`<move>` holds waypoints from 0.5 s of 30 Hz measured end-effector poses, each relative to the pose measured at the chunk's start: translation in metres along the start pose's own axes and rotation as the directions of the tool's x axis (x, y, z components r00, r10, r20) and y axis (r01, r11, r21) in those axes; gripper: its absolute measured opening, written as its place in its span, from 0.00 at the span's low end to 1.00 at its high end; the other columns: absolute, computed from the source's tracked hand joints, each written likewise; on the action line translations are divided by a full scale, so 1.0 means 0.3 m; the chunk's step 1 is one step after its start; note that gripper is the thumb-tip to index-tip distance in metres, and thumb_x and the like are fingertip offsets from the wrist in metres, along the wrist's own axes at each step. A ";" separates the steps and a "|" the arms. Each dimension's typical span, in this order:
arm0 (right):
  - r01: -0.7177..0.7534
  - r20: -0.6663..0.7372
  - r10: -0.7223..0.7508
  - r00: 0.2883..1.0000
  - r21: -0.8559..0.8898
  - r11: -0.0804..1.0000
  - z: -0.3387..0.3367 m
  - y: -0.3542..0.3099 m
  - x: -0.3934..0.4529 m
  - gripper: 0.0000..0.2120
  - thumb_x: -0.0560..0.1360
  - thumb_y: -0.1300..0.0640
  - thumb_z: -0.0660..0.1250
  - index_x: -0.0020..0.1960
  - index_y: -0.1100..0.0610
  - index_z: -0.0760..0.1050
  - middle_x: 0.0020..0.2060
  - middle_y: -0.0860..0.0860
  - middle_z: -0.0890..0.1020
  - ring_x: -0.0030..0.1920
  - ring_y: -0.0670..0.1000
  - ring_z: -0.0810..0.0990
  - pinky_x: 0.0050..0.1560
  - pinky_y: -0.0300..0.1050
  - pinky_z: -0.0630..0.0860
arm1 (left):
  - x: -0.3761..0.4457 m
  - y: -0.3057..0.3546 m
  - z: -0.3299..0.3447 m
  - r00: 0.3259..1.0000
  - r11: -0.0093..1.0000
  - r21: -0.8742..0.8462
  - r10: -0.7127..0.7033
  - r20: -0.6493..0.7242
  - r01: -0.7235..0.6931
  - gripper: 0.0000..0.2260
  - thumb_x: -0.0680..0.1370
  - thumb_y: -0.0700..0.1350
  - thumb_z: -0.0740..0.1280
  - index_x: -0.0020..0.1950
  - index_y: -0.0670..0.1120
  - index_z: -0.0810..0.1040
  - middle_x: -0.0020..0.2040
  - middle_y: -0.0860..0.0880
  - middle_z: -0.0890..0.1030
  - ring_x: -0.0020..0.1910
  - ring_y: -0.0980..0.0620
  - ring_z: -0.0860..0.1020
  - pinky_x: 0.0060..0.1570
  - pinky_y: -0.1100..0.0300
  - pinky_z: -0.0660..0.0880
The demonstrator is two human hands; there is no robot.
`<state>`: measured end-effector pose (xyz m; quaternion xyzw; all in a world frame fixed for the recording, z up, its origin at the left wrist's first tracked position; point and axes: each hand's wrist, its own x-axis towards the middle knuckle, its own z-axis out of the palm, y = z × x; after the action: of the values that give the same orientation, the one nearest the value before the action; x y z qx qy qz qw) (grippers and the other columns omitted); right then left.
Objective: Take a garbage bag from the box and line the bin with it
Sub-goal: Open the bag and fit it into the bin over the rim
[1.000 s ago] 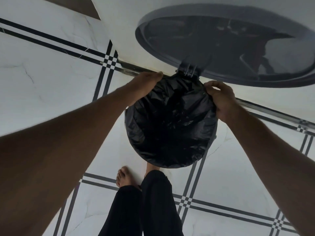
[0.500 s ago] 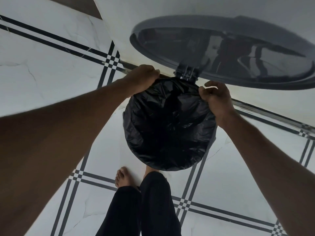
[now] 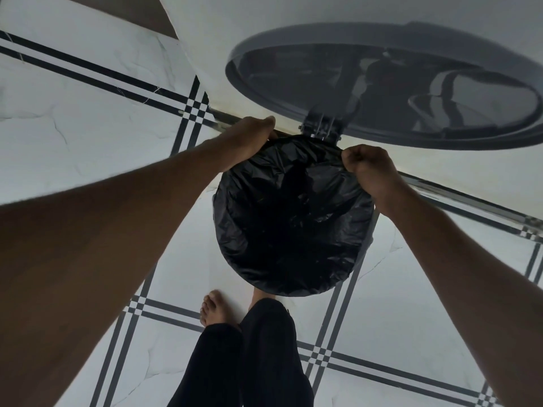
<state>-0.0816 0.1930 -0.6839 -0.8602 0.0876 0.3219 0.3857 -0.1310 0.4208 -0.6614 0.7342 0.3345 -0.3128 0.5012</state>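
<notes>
A black garbage bag [image 3: 293, 218] is spread over the mouth of a round bin seen from straight above; the bag hides the bin's rim and body. My left hand [image 3: 249, 139] holds the bag's edge at the far left of the rim, fingers curled over it. My right hand [image 3: 367, 168] pinches the bag's edge at the far right. The bin's round dark lid [image 3: 382, 89] stands open behind, joined by a hinge [image 3: 320, 124]. The box is not in view.
The bin stands on a white tiled floor [image 3: 88, 136] with dark line patterns, close to a white wall [image 3: 264, 19]. My bare foot [image 3: 214, 306] and dark trouser legs [image 3: 258, 356] are just in front of the bin.
Both hands have slid along the bag's edge toward the hinge at the back. My right hand has closed into a tighter pinch on the bag.
</notes>
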 end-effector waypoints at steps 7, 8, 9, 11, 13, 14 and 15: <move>-0.045 0.052 0.039 0.998 0.115 0.992 -0.022 -0.003 -0.025 0.07 0.76 0.50 0.71 0.43 0.52 0.81 0.40 0.48 0.83 0.44 0.48 0.80 0.53 0.45 0.77 | -0.008 -0.047 -0.027 0.993 0.996 0.031 0.089 -0.075 -0.087 0.26 0.81 0.57 0.51 0.56 0.39 0.80 0.56 0.39 0.81 0.57 0.40 0.78 0.63 0.47 0.72; -0.058 0.046 0.050 0.998 0.185 0.981 -0.030 0.005 -0.032 0.07 0.75 0.49 0.71 0.44 0.52 0.81 0.40 0.47 0.84 0.43 0.47 0.81 0.52 0.45 0.78 | -0.013 -0.065 -0.025 0.982 0.989 0.060 0.139 -0.129 -0.132 0.24 0.83 0.54 0.52 0.54 0.38 0.79 0.53 0.39 0.81 0.56 0.39 0.78 0.58 0.49 0.72; -0.080 0.030 0.074 0.997 0.250 0.965 -0.040 0.015 -0.045 0.08 0.75 0.47 0.70 0.46 0.51 0.81 0.41 0.46 0.84 0.42 0.46 0.81 0.49 0.43 0.79 | -0.023 -0.089 -0.025 0.964 0.983 0.085 0.179 -0.198 -0.165 0.21 0.83 0.52 0.53 0.53 0.37 0.79 0.51 0.40 0.80 0.55 0.40 0.78 0.54 0.51 0.71; -0.094 -0.066 0.124 0.990 0.345 0.934 -0.057 0.043 -0.073 0.06 0.77 0.47 0.67 0.48 0.49 0.77 0.41 0.45 0.81 0.40 0.45 0.79 0.44 0.40 0.76 | -0.053 -0.150 -0.027 0.890 0.963 0.142 0.266 -0.370 -0.228 0.15 0.83 0.48 0.56 0.56 0.41 0.79 0.53 0.46 0.79 0.53 0.48 0.77 0.51 0.59 0.68; -0.027 -0.239 0.106 0.965 0.311 0.950 -0.068 0.089 -0.107 0.04 0.76 0.51 0.65 0.48 0.50 0.75 0.42 0.45 0.80 0.43 0.46 0.77 0.48 0.44 0.73 | -0.091 -0.203 -0.030 0.803 0.947 0.196 0.321 -0.502 -0.256 0.12 0.82 0.46 0.58 0.57 0.45 0.80 0.54 0.52 0.77 0.52 0.58 0.73 0.51 0.66 0.65; 0.003 -0.298 0.080 0.951 0.267 0.964 -0.070 0.109 -0.128 0.04 0.75 0.52 0.64 0.48 0.51 0.75 0.42 0.45 0.79 0.43 0.47 0.77 0.49 0.44 0.72 | -0.102 -0.223 -0.031 0.791 0.946 0.200 0.323 -0.519 -0.255 0.12 0.81 0.45 0.59 0.57 0.46 0.81 0.54 0.53 0.77 0.51 0.58 0.73 0.51 0.66 0.65; 0.023 -0.323 0.052 0.945 0.227 0.974 -0.070 0.120 -0.149 0.06 0.76 0.52 0.63 0.48 0.53 0.76 0.41 0.45 0.79 0.44 0.47 0.77 0.49 0.44 0.72 | -0.108 -0.240 -0.030 0.812 0.950 0.197 0.308 -0.496 -0.240 0.13 0.81 0.46 0.59 0.56 0.46 0.82 0.54 0.53 0.78 0.51 0.56 0.75 0.51 0.64 0.67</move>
<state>-0.1205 0.1487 -0.6676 -0.8511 0.1929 0.1657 0.4593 -0.2067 0.4434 -0.6709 0.8617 0.3277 -0.0468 0.3846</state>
